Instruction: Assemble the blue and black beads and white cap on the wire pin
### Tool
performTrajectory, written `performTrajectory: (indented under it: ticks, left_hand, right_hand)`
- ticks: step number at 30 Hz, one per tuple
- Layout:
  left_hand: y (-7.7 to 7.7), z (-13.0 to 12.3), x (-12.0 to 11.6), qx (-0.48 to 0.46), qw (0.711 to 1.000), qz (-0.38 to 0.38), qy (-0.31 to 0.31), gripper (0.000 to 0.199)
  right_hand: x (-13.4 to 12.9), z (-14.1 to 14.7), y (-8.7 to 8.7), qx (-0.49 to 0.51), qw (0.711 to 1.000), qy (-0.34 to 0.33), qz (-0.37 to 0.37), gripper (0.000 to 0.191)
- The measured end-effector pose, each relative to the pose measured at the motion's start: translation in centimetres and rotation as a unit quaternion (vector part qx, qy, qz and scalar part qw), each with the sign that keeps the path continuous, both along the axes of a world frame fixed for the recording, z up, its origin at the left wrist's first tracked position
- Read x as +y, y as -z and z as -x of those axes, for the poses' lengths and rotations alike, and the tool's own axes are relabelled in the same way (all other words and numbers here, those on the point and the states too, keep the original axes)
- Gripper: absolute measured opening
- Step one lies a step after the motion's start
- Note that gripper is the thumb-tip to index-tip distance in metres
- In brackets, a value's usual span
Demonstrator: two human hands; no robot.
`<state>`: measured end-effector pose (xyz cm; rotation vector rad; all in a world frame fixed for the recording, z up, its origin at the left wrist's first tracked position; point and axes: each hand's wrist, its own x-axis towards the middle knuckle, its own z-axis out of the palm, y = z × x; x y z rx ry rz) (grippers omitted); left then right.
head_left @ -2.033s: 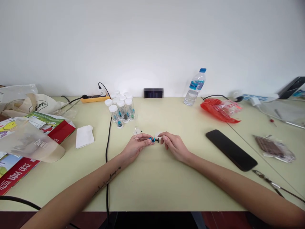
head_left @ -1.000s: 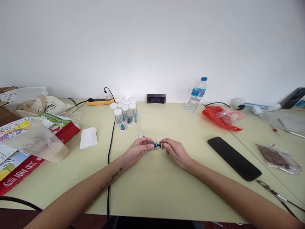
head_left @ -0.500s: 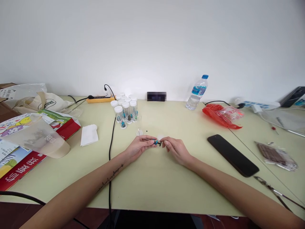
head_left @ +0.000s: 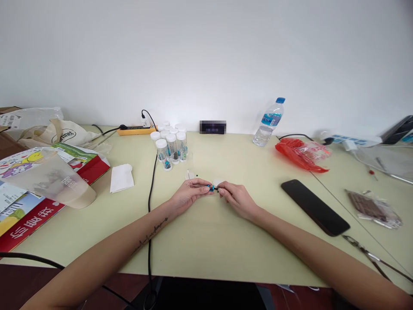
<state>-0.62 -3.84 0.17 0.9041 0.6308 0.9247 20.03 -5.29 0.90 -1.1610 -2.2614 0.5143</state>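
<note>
Between the thumb and fingers of my left hand (head_left: 191, 192) is a small blue and black piece (head_left: 211, 188), with thin wire-like strands running back over the fingers. My right hand (head_left: 237, 198) pinches the black end of that piece at its right side. Behind the hands lie a white round lid (head_left: 218, 181), a clear round item (head_left: 189, 174) and a tiny black bit (head_left: 197, 175). Several clear tubes with white caps (head_left: 162, 150) stand close together behind my left hand, with small blue or dark pieces inside.
A water bottle (head_left: 269, 122) stands at the back, right of a dark box (head_left: 213, 127). Rightward lie a red bag (head_left: 295, 154) and a black phone (head_left: 314, 207). Leftward are a white tissue (head_left: 121, 178), a plastic cup (head_left: 69, 185) and a black cable (head_left: 150, 206).
My right hand has moved in to the black end of the blue piece and its fingers have closed on it. The view has tilted slightly.
</note>
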Motion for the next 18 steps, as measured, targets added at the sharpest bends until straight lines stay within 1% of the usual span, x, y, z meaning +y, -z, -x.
performTrajectory:
  ticks: [5,12,15,18]
  left_hand:
    - [0.1,0.07,-0.05,0.001,1.0,-0.002,0.004,0.02]
    - [0.24,0.18,-0.04,0.009,1.0,-0.005,0.003,0.023]
    - [0.18,0.13,-0.05,0.013,1.0,-0.008,0.001,0.022]
    - [0.08,0.06,-0.11,0.014,1.0,-0.012,-0.001,0.022]
  right_hand:
    - [-0.05,0.03,-0.07,0.001,1.0,-0.002,0.007,0.023]
    - [-0.01,0.01,0.04,0.01,1.0,-0.006,0.017,0.02]
    - [0.0,0.05,0.02,0.007,1.0,-0.006,0.019,0.021]
    - [0.03,0.02,-0.04,-0.003,1.0,-0.006,0.015,0.027]
